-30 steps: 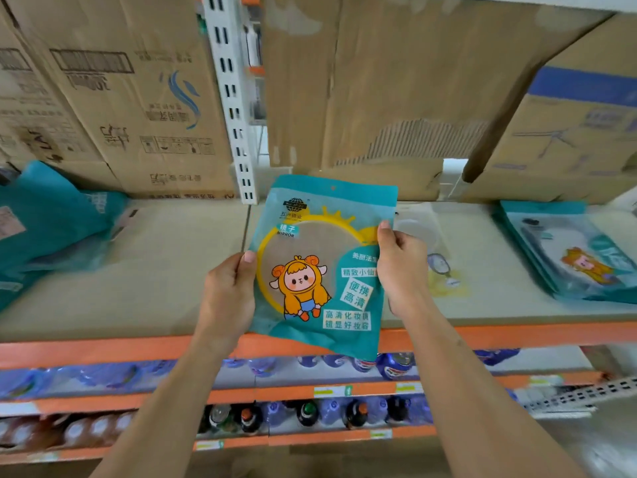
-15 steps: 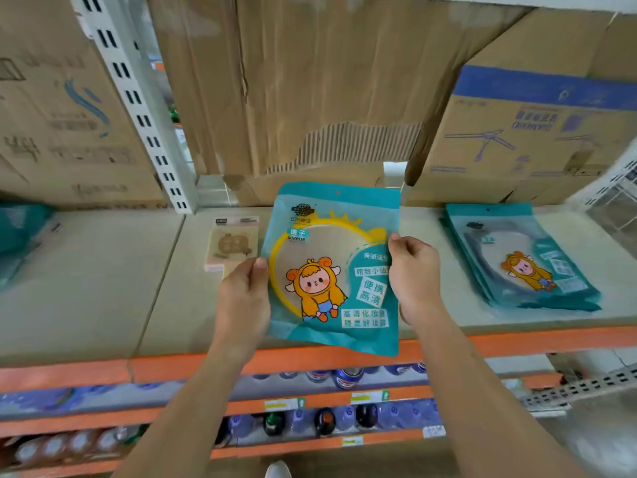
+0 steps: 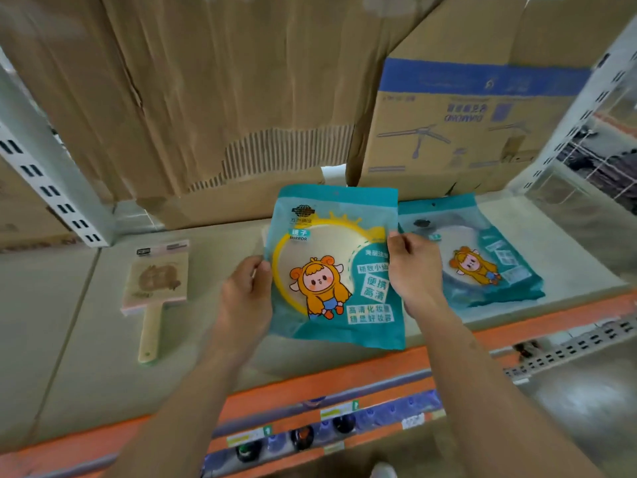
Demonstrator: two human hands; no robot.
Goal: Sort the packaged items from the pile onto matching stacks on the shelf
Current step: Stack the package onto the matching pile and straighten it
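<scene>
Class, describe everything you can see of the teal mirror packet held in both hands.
The teal packet is a flat, glossy plastic pouch with a yellow-ringed round window, a cartoon child in an orange hooded suit, the word MIRROR and white Chinese text. It is held nearly upright, front to the camera, above the shelf. The left hand pinches its left edge, the right hand its right edge. A stack of matching packets lies on the shelf to its right.

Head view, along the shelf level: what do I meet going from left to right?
White post → wooden paddle → left hand → held pouch → right hand → pouch stack.
</scene>
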